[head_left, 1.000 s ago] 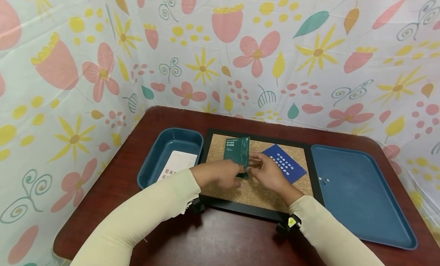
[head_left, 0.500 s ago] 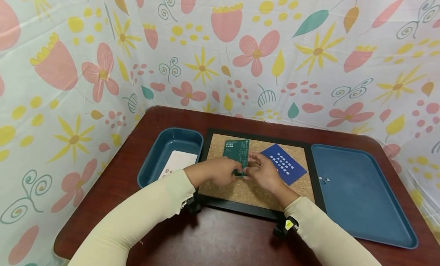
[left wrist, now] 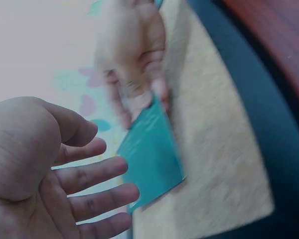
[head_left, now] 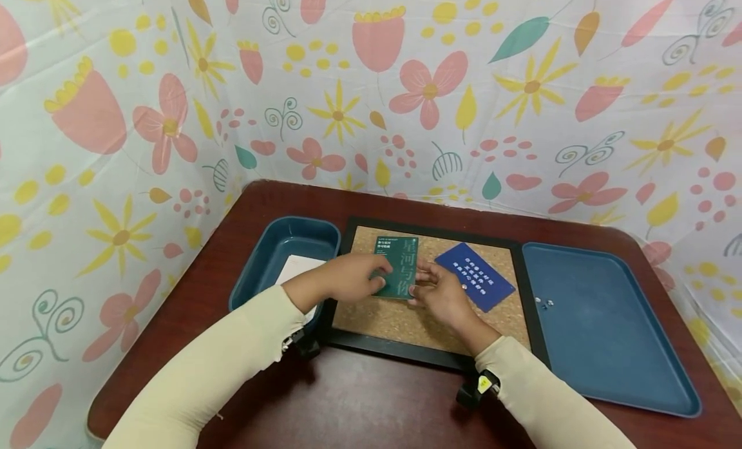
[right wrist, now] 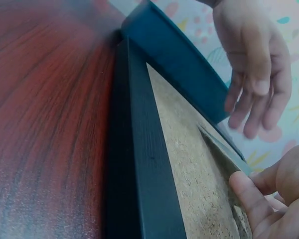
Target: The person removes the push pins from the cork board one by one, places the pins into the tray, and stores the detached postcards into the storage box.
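A dark green card [head_left: 400,268] with pale printed characters is above the left half of a cork board [head_left: 400,323]. My right hand [head_left: 443,294] pinches its right edge between thumb and fingers; the right wrist view shows the card tilted, with one edge by the cork. My left hand [head_left: 356,278] is at the card's left side, its fingers spread and apart from the card in the left wrist view. A blue card [head_left: 478,278] with white characters lies turned on the cork right of my right hand, a small shiny dot near its lower left.
The board has a raised black frame [head_left: 400,352]. Left of it stands a deep blue tray [head_left: 243,268] holding a white card [head_left: 295,267]. A flat blue tray [head_left: 614,333] on the right bears several small clear pieces [head_left: 545,303]. A floral curtain [head_left: 429,146] hangs behind the table.
My left hand has let go of the green card's lower edge and moved left, its fingers now spread. The green card, still pinched by my right hand, faces the head camera more fully.
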`<state>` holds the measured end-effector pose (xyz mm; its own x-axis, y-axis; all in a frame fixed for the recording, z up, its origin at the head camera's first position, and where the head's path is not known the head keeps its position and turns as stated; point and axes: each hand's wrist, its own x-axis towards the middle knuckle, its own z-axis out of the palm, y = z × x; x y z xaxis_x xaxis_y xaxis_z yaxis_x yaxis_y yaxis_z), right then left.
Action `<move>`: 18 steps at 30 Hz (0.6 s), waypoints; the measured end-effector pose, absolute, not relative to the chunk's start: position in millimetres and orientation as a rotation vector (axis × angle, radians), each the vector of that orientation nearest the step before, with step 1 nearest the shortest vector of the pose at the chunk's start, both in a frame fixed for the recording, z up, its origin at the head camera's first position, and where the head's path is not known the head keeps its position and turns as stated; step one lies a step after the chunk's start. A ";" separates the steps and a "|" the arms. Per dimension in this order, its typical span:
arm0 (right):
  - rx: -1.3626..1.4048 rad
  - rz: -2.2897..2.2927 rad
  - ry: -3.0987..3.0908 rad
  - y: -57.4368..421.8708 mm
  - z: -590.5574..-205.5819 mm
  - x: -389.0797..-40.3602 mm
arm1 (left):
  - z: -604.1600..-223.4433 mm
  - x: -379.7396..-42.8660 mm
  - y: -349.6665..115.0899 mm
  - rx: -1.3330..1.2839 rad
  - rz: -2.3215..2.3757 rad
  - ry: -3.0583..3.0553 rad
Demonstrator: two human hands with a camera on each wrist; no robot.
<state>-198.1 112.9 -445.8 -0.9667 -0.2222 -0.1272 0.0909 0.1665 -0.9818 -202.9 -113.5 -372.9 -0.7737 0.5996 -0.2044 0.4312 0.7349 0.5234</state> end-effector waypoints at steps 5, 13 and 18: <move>-0.108 -1.906 2.204 113.7 -447.4 -196.1 | -353.7 -202.8 -139.2 0.722 0.758 2.685; -0.105 -1.908 2.209 114.7 -445.4 -192.8 | -342.5 -202.6 -180.0 0.510 0.852 2.810; -0.110 -1.900 2.214 115.7 -442.7 -192.4 | -339.8 -201.0 -198.7 0.431 0.876 2.830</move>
<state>-192.4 115.7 -442.7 -0.9727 -0.1997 -0.1185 0.0868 0.1605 -0.9832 -201.0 -198.7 -339.8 -0.9478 0.3141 -0.0552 0.2279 0.7883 0.5715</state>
